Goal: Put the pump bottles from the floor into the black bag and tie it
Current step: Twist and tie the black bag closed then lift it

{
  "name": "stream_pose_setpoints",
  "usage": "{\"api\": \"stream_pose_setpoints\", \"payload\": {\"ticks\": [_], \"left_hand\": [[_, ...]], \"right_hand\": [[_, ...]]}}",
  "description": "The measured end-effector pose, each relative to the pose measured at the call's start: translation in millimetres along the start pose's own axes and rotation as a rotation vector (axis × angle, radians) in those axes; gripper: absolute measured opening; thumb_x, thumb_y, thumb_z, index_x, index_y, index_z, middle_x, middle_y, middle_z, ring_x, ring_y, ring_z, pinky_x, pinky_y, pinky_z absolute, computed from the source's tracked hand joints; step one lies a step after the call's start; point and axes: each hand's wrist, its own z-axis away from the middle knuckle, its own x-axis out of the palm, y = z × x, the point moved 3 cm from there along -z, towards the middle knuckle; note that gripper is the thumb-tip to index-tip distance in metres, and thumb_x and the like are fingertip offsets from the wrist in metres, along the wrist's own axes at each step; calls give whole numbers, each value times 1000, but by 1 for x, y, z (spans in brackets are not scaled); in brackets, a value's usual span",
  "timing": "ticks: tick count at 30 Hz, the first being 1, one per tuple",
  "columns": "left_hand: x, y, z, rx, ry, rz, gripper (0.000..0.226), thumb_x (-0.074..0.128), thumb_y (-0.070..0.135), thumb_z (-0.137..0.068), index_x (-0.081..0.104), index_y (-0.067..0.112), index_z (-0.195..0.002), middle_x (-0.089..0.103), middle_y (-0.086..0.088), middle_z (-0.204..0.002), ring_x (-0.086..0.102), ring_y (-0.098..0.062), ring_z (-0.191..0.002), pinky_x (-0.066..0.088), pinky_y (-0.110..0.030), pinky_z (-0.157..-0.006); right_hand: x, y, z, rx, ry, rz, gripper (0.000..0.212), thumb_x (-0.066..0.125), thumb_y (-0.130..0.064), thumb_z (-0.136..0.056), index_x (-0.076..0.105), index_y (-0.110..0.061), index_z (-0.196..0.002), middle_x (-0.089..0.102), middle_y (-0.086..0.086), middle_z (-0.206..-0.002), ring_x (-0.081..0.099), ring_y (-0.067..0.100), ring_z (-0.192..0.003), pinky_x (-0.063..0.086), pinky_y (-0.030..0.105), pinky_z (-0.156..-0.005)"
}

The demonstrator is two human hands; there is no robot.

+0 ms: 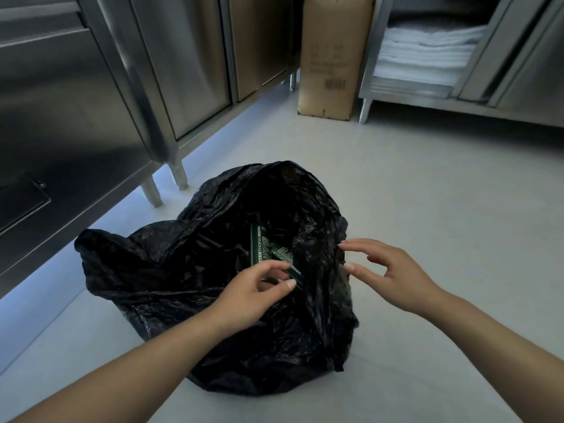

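Observation:
A crumpled black bag (189, 270) sits on the pale floor with its mouth open toward me. Inside it lie dark green pump bottles (259, 242) with white lettering, partly hidden by the plastic and by my fingers. My left hand (253, 288) hovers over the bag's mouth, fingers curled and apart, just above the bottles and holding nothing that I can see. My right hand (387, 270) is at the bag's right rim, fingers spread, fingertips touching the plastic edge without gripping it.
Stainless steel cabinets (91, 102) on legs line the left side. A tall cardboard box (329, 56) stands at the back. A steel shelf unit (427, 56) with folded white towels is at the back right. Bare pale floor (442, 193) extends to the right of the bag.

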Motion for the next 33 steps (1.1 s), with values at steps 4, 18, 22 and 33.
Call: {"api": "stream_pose_setpoints", "payload": {"ticks": [4, 18, 22, 33], "left_hand": [[40, 14, -6, -112, -38, -77, 66, 69, 75, -49, 50, 51, -107, 61, 15, -100, 62, -2, -76, 46, -19, -65], [3, 57, -13, -116, 120, 341, 40, 60, -6, -84, 59, 19, -116, 65, -5, -102, 67, -15, -81, 56, -25, -62], [-8, 67, -7, -99, 134, 365, 36, 58, -5, -86, 60, 15, -116, 67, 1, -95, 68, -1, -70, 52, -18, -57], [-110, 27, 36, -104, 410, 160, 21, 58, 14, -91, 63, 29, -105, 68, 7, -107, 63, -8, -100, 52, -21, -73]], "right_hand": [[-3, 8, 0, 21, 29, -13, 51, 50, -66, -73, 59, -42, -116, 57, -22, -125, 48, -7, -118, 45, 28, -98], [-6, -20, -3, -165, -80, -5, 74, 61, -74, -64, 35, -57, -132, 26, -33, -145, 21, -13, -134, 20, 8, -106], [9, -43, -13, -288, -167, 103, 92, 68, -69, -61, 17, -61, -136, 3, -37, -150, -4, -10, -139, 6, 11, -108], [44, -92, -60, -348, 209, -132, 28, 66, -19, -84, 59, -47, -83, 67, -31, -93, 60, -10, -99, 30, 14, -106]]}}
